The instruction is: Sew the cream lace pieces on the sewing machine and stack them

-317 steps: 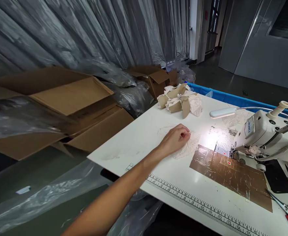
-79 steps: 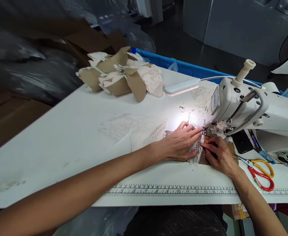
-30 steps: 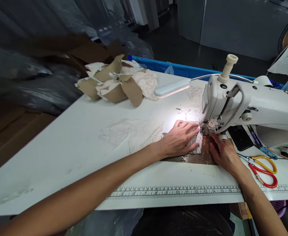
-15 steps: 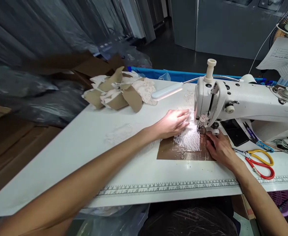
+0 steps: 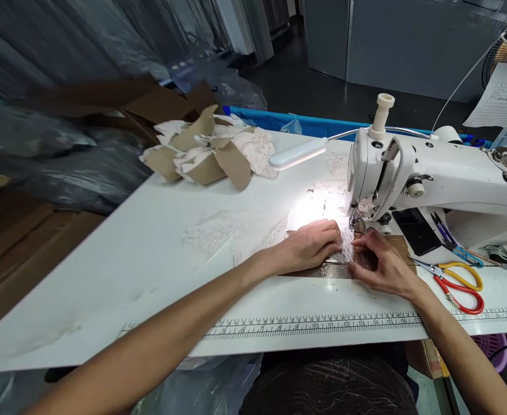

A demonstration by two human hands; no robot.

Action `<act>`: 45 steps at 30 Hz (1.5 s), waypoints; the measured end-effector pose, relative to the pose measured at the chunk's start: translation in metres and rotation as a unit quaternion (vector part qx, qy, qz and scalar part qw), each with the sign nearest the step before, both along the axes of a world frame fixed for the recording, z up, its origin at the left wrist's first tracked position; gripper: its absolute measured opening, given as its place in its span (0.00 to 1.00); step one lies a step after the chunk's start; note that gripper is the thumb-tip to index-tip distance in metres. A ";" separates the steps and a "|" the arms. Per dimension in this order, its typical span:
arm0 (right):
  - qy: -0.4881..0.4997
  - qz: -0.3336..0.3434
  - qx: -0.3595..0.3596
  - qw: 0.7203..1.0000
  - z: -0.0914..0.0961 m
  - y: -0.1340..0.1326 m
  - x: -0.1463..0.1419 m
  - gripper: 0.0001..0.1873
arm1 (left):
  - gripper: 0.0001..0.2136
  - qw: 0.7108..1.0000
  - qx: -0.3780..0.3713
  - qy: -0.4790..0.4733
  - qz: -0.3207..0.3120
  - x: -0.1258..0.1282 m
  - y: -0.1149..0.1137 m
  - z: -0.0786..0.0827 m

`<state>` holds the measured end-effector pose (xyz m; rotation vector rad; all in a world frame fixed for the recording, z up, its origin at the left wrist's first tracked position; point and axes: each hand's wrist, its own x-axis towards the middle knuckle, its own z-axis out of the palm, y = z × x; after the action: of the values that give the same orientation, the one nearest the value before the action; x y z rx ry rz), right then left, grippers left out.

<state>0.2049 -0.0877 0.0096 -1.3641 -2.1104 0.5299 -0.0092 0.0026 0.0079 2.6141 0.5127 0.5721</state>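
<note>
A white sewing machine [image 5: 443, 173] stands on the white table [image 5: 149, 271], its lamp [image 5: 297, 153] lighting the needle area. A narrow piece of white lace [image 5: 347, 245] lies on a brown plate just in front of the presser foot. My left hand [image 5: 311, 248] rests curled on the lace's left side, fingers pressing it down. My right hand [image 5: 385, 265] pinches the lace's right edge with thumb and forefinger. More lace [image 5: 236, 233] spreads flat to the left of my left hand.
A bundle of lace pieces wrapped in brown paper [image 5: 210, 153] lies at the back of the table. Red and yellow scissors [image 5: 456, 282] and blue snips [image 5: 452, 245] lie right of my hands. A ruler strip [image 5: 322, 325] runs along the front edge. Cardboard boxes [image 5: 15, 242] stand left.
My left hand has come back from beside the needle toward me and curled on the lace. The lace is now bunched into a narrow strip between both hands.
</note>
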 end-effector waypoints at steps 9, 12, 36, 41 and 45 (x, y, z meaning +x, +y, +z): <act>-0.091 0.009 0.004 0.996 -0.003 0.001 -0.004 0.17 | 0.12 0.999 -0.035 0.006 -0.004 -0.002 0.001 0.001; -0.094 0.006 0.019 0.995 -0.005 0.001 -0.005 0.14 | 0.13 0.999 -0.043 -0.003 0.012 0.000 -0.001 0.000; -0.041 -0.093 0.061 0.993 -0.012 0.004 -0.012 0.07 | 0.13 0.995 0.047 -0.086 0.013 0.000 -0.008 -0.002; -0.080 -0.027 0.057 0.995 -0.009 0.004 -0.007 0.13 | 0.10 0.990 -0.006 -0.128 0.060 0.000 -0.008 -0.003; -0.126 0.033 0.052 0.990 -0.007 0.003 -0.003 0.20 | 0.11 0.995 0.029 -0.089 0.024 -0.001 -0.007 -0.005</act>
<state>0.2020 -0.0852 0.0027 -1.3647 -2.3560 0.2813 -0.0105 -0.0039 0.0026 2.5774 0.5090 0.8383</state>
